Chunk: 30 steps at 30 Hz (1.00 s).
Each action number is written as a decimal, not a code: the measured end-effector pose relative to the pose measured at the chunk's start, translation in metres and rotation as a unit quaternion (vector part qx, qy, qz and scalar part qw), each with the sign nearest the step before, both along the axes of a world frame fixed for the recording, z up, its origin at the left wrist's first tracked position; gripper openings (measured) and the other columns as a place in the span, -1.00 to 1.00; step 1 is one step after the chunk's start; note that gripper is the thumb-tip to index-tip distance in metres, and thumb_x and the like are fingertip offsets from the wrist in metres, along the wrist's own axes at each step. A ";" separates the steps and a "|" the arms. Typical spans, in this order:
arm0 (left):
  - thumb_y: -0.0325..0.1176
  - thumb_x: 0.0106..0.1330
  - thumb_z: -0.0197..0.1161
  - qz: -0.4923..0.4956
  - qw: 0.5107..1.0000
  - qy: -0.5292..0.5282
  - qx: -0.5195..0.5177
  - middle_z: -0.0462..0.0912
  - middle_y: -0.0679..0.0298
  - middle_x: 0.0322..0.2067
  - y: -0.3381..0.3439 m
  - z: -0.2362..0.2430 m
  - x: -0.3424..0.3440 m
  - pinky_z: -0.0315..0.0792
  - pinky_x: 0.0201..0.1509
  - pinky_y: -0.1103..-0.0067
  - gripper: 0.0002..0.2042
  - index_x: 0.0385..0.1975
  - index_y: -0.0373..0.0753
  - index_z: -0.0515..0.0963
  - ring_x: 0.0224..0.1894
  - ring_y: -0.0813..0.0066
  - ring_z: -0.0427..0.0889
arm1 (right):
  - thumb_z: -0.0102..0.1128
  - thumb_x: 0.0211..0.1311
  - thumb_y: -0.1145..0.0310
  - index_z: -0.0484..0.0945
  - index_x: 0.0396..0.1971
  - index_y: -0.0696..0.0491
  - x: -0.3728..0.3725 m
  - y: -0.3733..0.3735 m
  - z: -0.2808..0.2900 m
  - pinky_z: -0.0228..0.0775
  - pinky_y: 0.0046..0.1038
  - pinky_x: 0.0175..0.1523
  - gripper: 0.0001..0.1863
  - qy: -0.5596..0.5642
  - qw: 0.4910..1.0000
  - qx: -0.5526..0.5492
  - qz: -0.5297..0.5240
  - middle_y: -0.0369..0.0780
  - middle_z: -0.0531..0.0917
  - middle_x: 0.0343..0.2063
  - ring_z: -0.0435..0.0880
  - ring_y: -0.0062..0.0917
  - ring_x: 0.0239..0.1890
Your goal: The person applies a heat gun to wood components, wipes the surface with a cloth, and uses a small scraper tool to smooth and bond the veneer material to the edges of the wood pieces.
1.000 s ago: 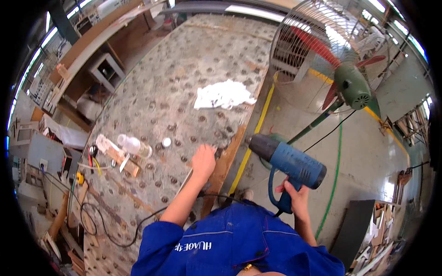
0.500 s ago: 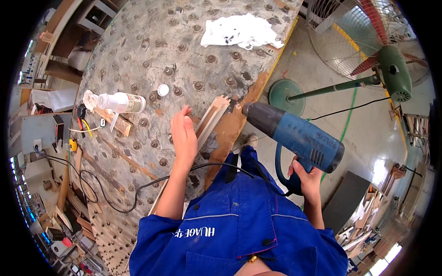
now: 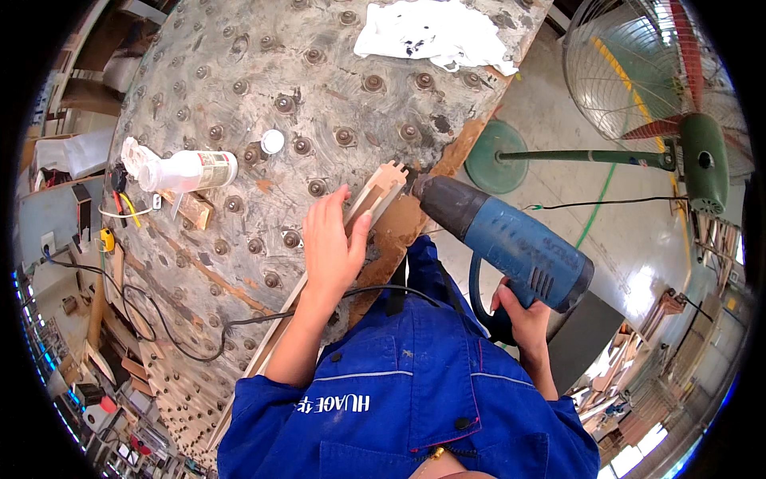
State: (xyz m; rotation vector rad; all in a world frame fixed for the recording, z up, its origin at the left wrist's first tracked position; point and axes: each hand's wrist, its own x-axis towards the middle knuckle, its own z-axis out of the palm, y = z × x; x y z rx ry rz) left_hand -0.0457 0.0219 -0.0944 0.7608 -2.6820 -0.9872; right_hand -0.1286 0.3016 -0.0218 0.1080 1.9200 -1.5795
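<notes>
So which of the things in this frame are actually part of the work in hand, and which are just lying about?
In use:
left hand pressing down the wooden strip with the notched end
right hand gripping the blue heat gun, nozzle at the notched end
black cord

Lying about:
white bottle
white cap
white rag
pedestal fan
wood block

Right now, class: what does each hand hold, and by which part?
The right hand grips the blue heat gun by its handle. The left hand lies flat on the notched wooden strip, pressing it to the studded table, not grasping.
</notes>
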 end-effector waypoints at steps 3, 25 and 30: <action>-0.24 0.25 0.20 -0.016 0.999 -0.004 -0.040 0.50 0.05 -0.06 0.003 0.004 -0.005 0.25 0.14 0.31 -0.53 0.09 -0.38 0.35 0.01 0.08 0.45 | 0.16 0.18 0.57 0.51 -0.38 0.16 -0.001 0.001 0.002 0.38 -0.59 -0.34 -0.97 -0.008 0.999 0.027 0.016 -0.30 0.57 -0.49 0.54 -0.64 -0.45; -0.35 0.06 0.30 -0.027 0.995 -0.019 -0.092 0.49 0.09 -0.04 0.004 0.002 -0.008 0.24 0.07 0.32 -0.42 0.11 -0.39 0.32 0.00 0.11 0.43 | 0.18 0.18 0.57 0.53 -0.40 0.15 -0.002 -0.008 0.009 0.40 -0.58 -0.32 -0.98 0.000 0.997 0.070 0.019 -0.31 0.57 -0.50 0.54 -0.63 -0.44; -0.33 0.07 0.30 -0.028 0.995 -0.027 -0.093 0.50 0.09 -0.05 0.002 0.001 -0.010 0.24 0.06 0.33 -0.43 0.10 -0.39 0.33 0.00 0.12 0.43 | 0.17 0.17 0.59 0.52 -0.40 0.16 -0.002 -0.010 0.008 0.40 -0.57 -0.34 -0.97 0.009 0.998 0.056 0.015 -0.31 0.56 -0.50 0.54 -0.63 -0.45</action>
